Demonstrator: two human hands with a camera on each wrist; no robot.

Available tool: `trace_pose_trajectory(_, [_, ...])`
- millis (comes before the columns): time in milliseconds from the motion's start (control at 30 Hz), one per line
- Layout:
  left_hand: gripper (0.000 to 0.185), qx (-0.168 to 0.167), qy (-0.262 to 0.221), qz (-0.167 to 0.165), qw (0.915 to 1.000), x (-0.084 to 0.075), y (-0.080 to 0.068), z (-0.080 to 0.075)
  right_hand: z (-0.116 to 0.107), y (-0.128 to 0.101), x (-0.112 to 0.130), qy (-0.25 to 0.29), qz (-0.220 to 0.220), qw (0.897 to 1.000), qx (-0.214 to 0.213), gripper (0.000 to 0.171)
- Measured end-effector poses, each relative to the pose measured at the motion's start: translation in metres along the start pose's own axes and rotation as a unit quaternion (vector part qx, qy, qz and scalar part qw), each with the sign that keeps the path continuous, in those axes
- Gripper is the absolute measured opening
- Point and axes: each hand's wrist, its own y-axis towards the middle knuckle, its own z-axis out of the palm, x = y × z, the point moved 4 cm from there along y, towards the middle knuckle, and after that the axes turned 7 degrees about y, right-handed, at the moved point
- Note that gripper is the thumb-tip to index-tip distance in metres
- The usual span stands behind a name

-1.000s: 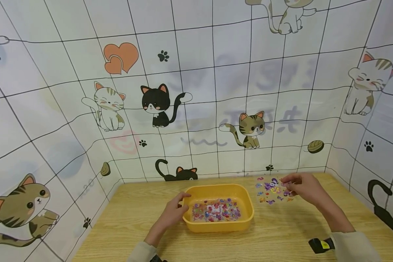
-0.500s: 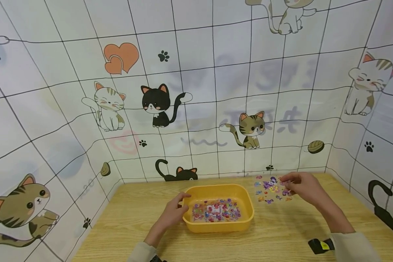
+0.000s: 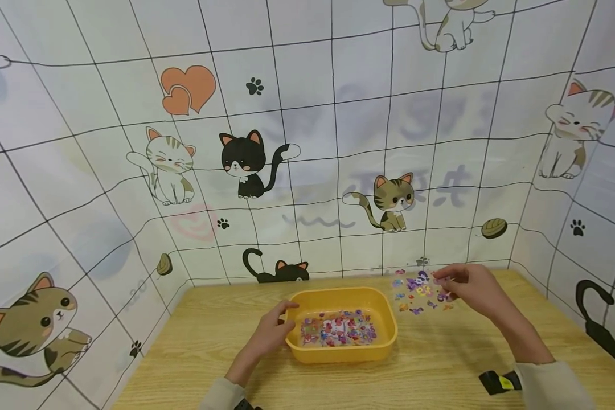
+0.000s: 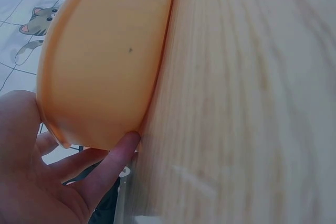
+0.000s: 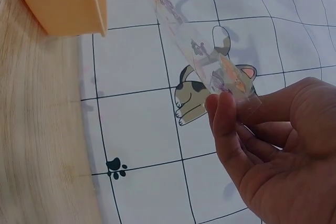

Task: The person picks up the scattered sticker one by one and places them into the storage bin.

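Observation:
A yellow plastic basin [image 3: 340, 356] stands on the wooden table, with colourful sticker sheets [image 3: 338, 329] lying flat inside it. My left hand [image 3: 273, 330] holds the basin's left end, thumb at the rim and fingers against the outer wall; the left wrist view shows a fingertip low on that wall [image 4: 105, 61]. Between thumb and fingers, my right hand [image 3: 474, 287] pinches the edge of a clear sticker sheet [image 3: 420, 291] with small purple, yellow and orange figures. Seen nearly edge-on in the right wrist view, this sheet [image 5: 197, 48] is raised beyond the basin's right side.
A white cloth wall [image 3: 307, 142] with grid lines and cartoon cats encloses the table [image 3: 195, 347] at the back and both sides. A black strap with a yellow label [image 3: 499, 382] shows beside the right sleeve.
My right hand and the sticker sheet have shifted slightly up and to the left. The left hand and the basin stay where they were.

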Motion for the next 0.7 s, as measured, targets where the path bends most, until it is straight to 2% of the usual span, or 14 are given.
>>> trace_pose_trajectory(367, [0.041, 0.000, -0.002, 0.000, 1.0000, -0.001, 0.000, -0.002, 0.021, 0.013, 0.018, 0.020, -0.005, 0.999, 0.033, 0.021])
trace_pose_trajectory(700, [0.040, 0.003, -0.006, -0.005, 1.0000, 0.001, 0.001, 0.000, 0.061, 0.025, 0.034, 0.028, -0.025, 0.996, 0.087, 0.018])
